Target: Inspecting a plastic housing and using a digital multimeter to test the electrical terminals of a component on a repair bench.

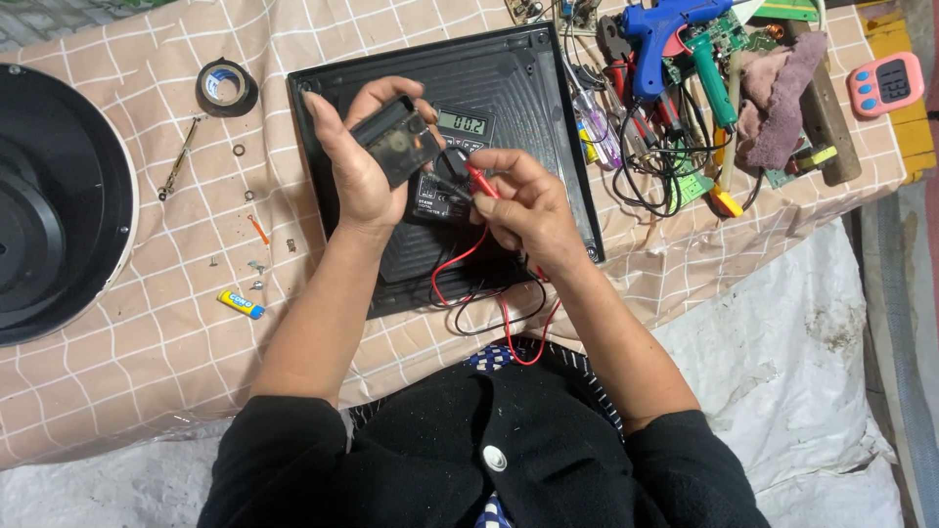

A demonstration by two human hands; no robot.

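A small black module (399, 143) is gripped in the left hand (357, 166) above the black panel (509, 88), just left of the multimeter (452, 161) lying on that panel. The right hand (523, 207) is closed around the red and black probes (479, 181), whose tips seem to be pressed to the module, though the contact itself is hidden. A slip of the probes could be caused by the unsupported module, and the reading lost. The red and black leads (489, 293) looped below the multimeter could be snagged by a wrist. Right of the multimeter, a blue glue gun (665, 29), screwdrivers (597, 132) and tangled wires (655, 161) are crowded; left of it lie a tape roll (226, 86) and loose screws (256, 264).
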